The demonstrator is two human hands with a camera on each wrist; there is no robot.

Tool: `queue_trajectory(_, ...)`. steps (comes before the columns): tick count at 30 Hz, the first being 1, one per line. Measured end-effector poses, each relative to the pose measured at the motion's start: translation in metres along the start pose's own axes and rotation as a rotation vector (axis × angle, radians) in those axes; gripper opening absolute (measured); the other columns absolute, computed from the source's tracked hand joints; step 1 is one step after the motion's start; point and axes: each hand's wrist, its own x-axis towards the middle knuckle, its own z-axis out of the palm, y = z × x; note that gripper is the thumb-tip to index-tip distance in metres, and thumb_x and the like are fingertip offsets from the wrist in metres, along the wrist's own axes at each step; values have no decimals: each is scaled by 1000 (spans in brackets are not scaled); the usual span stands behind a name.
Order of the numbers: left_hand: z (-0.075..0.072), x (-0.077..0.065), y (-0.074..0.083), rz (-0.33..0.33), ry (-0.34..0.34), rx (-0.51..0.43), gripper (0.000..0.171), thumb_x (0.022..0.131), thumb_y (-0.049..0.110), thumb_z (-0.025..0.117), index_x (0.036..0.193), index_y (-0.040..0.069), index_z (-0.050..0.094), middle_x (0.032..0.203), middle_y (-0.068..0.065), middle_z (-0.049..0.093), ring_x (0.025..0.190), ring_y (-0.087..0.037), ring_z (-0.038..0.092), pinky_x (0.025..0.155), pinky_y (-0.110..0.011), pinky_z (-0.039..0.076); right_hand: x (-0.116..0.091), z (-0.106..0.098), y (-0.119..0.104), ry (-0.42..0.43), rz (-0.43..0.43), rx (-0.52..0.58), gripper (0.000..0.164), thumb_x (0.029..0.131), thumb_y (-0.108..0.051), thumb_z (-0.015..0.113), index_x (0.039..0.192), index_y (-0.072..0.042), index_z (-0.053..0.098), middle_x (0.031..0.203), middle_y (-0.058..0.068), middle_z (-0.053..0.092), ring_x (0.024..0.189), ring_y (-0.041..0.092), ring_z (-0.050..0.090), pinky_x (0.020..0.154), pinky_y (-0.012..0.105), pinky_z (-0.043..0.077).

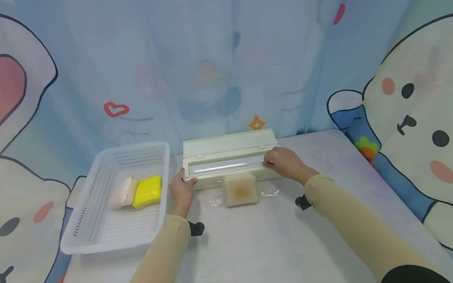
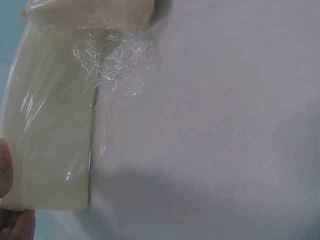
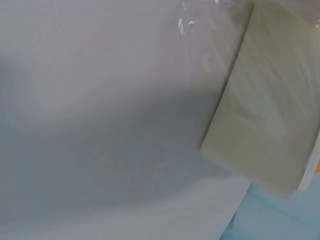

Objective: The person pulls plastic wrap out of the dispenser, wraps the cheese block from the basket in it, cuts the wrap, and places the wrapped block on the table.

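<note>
A long cream cling film box (image 1: 218, 182) lies on the table with its lid (image 1: 230, 143) tilted back, showing the shiny film roll (image 1: 227, 164) inside. My left hand (image 1: 182, 193) grips the box's left end, thumb on the front; its fingertips (image 2: 4, 167) show in the left wrist view. At the front right rim, my right hand (image 1: 285, 162) pinches the film with curled fingers; the right wrist view does not show this hand. A pale block with a brownish middle (image 1: 240, 190) sits against the box front, with clear cling film (image 2: 122, 65) over and beside it.
To the left stands a white perforated plastic basket (image 1: 71, 235) holding a yellow block (image 1: 147, 192) and a pinkish-beige block (image 1: 123, 192). A printed blue curtain (image 1: 206, 52) hangs behind the white table (image 1: 255, 251) and at both sides.
</note>
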Motion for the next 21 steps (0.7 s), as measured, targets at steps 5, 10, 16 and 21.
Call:
queue_trajectory(5,-1,-2,4,-5,10,-1,67,89,10,77,149,-2,47,151,-20,51,143,-34,47,119,-45,39,-10,-6,15,-22,55,-22,7,90,-7,76,96,-6,79,96,8,78,87,26,64,81,43,57)
queue_trajectory(10,0,-2,3,-8,4,9,68,89,10,77,149,-1,47,151,-20,51,143,-35,47,118,-46,40,-19,-8,25,-32,83,-32,10,90,-8,76,98,-5,80,96,9,78,88,26,63,82,44,57)
queue_trajectory(16,2,-2,1,-8,-7,4,68,89,11,77,150,0,47,152,-19,51,144,-34,46,119,-46,39,-24,-12,26,-23,91,-59,6,91,-7,75,94,-5,79,94,8,78,88,27,63,82,44,56)
queue_trajectory(21,0,0,1,-9,1,-12,68,89,10,77,149,-2,47,152,-20,50,145,-34,46,119,-46,39,-26,-10,31,-12,110,-76,7,91,-6,74,97,-5,78,97,10,77,90,28,63,83,44,57)
